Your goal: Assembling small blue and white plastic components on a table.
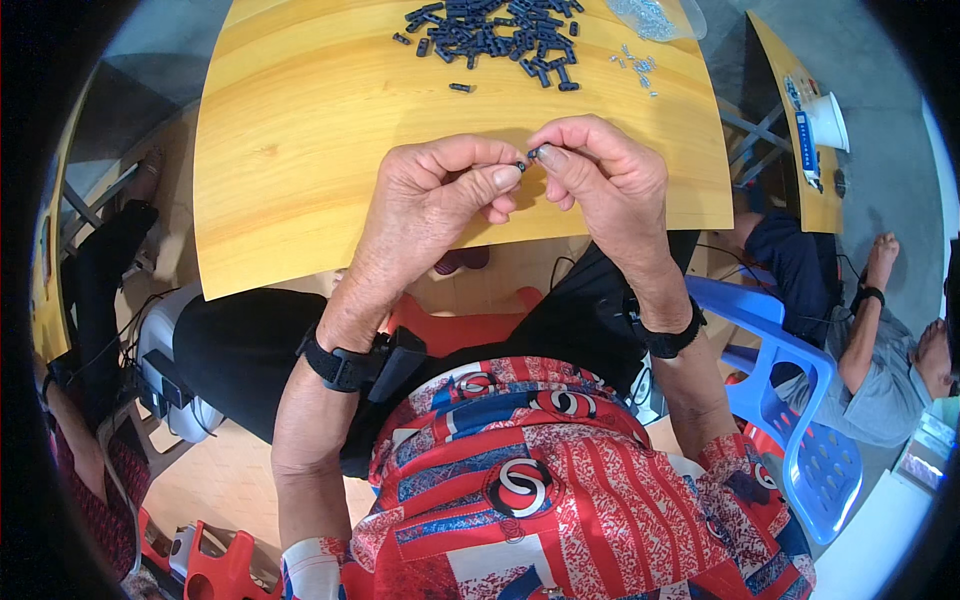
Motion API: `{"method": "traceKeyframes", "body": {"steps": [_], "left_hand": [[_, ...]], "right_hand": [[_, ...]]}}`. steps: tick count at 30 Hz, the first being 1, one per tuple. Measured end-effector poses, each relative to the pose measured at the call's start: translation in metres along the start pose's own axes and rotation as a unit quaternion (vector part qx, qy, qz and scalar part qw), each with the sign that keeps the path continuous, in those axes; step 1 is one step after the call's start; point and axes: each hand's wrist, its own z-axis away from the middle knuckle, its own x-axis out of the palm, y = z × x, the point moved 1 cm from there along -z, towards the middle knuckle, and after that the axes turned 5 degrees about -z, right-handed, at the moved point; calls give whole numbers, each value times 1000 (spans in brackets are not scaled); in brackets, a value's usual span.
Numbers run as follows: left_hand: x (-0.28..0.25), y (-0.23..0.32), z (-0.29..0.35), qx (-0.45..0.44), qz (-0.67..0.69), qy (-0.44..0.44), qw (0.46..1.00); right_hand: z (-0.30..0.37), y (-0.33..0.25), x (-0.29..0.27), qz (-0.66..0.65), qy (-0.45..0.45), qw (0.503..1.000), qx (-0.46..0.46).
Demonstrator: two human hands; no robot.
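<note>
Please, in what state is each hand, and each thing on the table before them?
Left hand: pinching, thumb against finger.
Right hand: likewise pinching.
Small dark item: held at the fingertips, one piece or two unclear.
Black parts: loosely heaped, a few lying apart.
Silver bits: loose, scattered.
Clear container: holding more such bits, cut off by the picture's edge.

A small dark piece (521,166) shows at the left hand's fingertips, mostly hidden, a pale spot on its end. At its one o'clock, a second dark bit (532,154) peeks from the right hand's pinch; whether the two touch or join cannot be told.
</note>
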Motion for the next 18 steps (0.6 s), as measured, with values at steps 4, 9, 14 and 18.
{"method": "traceKeyframes", "body": {"steps": [4,9,14,18], "left_hand": [[0,2,0,-13,-6,-5,1000],[0,1,0,-17,-10,-5,1000],[0,1,1,-16,-21,-5,1000],[1,1,1,-13,-18,-8,1000]], "right_hand": [[1,-2,2,43,-9,998,-40],[1,-3,3,76,-9,996,-56],[2,-7,2,129,-17,988,-88],[1,-9,3,179,-10,974,-135]]}}
